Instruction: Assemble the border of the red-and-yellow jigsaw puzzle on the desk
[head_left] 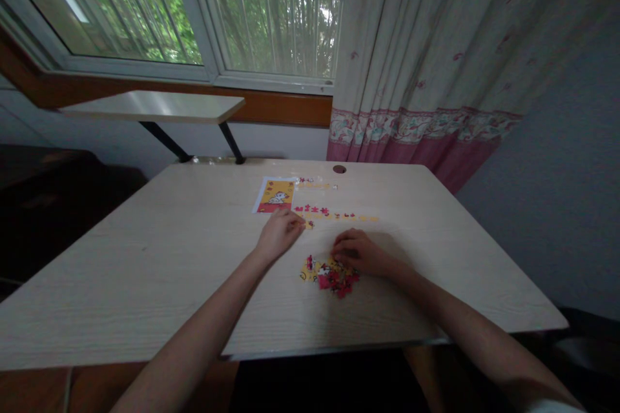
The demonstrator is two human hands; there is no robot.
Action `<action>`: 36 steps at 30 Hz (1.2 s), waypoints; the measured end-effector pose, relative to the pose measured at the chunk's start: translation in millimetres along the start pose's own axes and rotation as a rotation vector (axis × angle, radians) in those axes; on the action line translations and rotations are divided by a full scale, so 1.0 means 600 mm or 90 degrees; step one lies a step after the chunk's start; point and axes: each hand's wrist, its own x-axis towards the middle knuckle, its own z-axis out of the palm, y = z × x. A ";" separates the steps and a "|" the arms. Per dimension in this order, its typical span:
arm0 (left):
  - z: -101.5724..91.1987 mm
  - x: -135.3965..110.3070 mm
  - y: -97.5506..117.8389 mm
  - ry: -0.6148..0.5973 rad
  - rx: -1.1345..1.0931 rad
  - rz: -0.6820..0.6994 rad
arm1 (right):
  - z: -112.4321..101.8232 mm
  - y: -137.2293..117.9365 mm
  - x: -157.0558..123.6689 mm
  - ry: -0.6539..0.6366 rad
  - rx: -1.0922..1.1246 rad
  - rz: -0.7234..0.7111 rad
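Note:
A pale wooden table (159, 271) carries a small jigsaw puzzle in red and yellow. A loose heap of pieces (330, 274) lies at the middle. My right hand (356, 250) rests on the far edge of that heap, fingers curled over the pieces. My left hand (281, 231) sits a little further away, its fingers pinched on a small puzzle piece (309, 224) just below a joined row of pieces (334, 213). A reference picture card (274, 195) lies beyond my left hand. A few more pieces (314, 183) lie near the table's far edge.
A round cable hole (340, 169) is in the table's far edge. A small raised shelf (155, 106) on black legs stands behind it under the window (203, 10). A patterned curtain (436, 64) hangs at the right. Dark furniture (43, 193) stands to the left.

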 end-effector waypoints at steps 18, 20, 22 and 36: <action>0.016 -0.002 0.006 -0.005 0.110 0.026 | 0.002 0.003 0.001 0.000 0.010 0.002; 0.017 -0.001 0.006 0.000 0.116 0.021 | 0.001 0.002 0.001 -0.001 0.011 0.004; 0.016 0.000 0.006 0.000 0.114 0.017 | 0.000 0.001 0.001 -0.004 0.012 0.007; -0.027 -0.001 -0.043 -0.049 0.142 0.052 | -0.002 0.003 0.000 0.001 0.025 0.000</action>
